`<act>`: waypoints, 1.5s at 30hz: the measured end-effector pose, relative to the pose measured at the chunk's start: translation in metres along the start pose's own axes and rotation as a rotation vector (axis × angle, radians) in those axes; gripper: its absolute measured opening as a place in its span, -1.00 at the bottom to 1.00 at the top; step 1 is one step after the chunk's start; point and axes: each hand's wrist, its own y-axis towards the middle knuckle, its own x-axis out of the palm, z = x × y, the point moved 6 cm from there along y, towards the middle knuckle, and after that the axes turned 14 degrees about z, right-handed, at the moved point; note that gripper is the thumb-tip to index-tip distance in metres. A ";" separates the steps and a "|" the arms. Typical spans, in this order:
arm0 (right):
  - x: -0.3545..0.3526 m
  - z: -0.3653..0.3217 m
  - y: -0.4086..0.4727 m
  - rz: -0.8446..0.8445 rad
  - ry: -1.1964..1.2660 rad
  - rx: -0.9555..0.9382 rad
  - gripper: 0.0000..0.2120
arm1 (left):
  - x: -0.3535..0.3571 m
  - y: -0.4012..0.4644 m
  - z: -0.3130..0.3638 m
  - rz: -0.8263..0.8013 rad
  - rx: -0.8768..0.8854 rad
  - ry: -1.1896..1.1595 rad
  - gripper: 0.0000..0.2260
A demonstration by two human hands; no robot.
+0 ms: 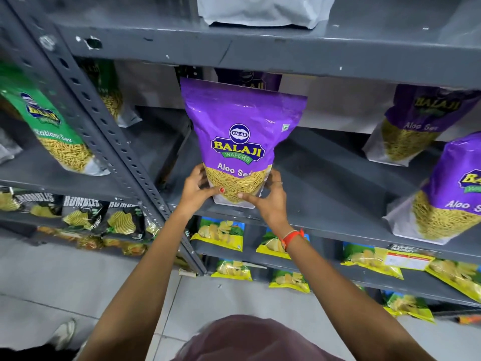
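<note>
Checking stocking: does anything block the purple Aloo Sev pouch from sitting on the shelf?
Nothing visible does: left hand and right hand grip the purple Aloo Sev foil pouch by its base at the front of the grey metal shelf.

We saw a green Ratlami Sev pouch (52, 131) up & well left of the left hand (195, 188), beyond the grey slotted upright (104, 121). Two purple Aloo Sev pouches (450, 188) stood well right of the right hand (270, 199), on the same shelf. Yellow chip pkts (221, 233) lay just below the left hand; black Rumbles pkts (83, 214) sat lower left of it. A white bag (263, 9) sat on the shelf above. A price label (408, 259) hung lower right.
</note>
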 end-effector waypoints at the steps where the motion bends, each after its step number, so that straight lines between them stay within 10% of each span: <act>1: 0.001 0.000 -0.002 -0.002 -0.005 0.000 -0.35 | -0.002 -0.001 0.000 0.001 0.004 0.005 -0.27; 19: -0.005 -0.006 -0.022 -0.072 -0.081 -0.008 -0.24 | -0.011 -0.016 0.001 0.027 0.012 -0.009 -0.25; 28: -0.074 -0.057 -0.034 0.086 0.013 -0.086 -0.50 | -0.007 -0.090 0.069 0.609 0.294 -0.189 -0.64; 37: -0.225 -0.198 -0.026 0.526 0.093 -0.498 -0.70 | 0.119 -0.159 0.273 0.290 0.734 -0.521 -0.79; 45: -0.377 -0.279 0.012 0.987 -0.037 -0.661 -0.75 | 0.247 -0.160 0.383 -0.109 0.619 -0.501 -0.72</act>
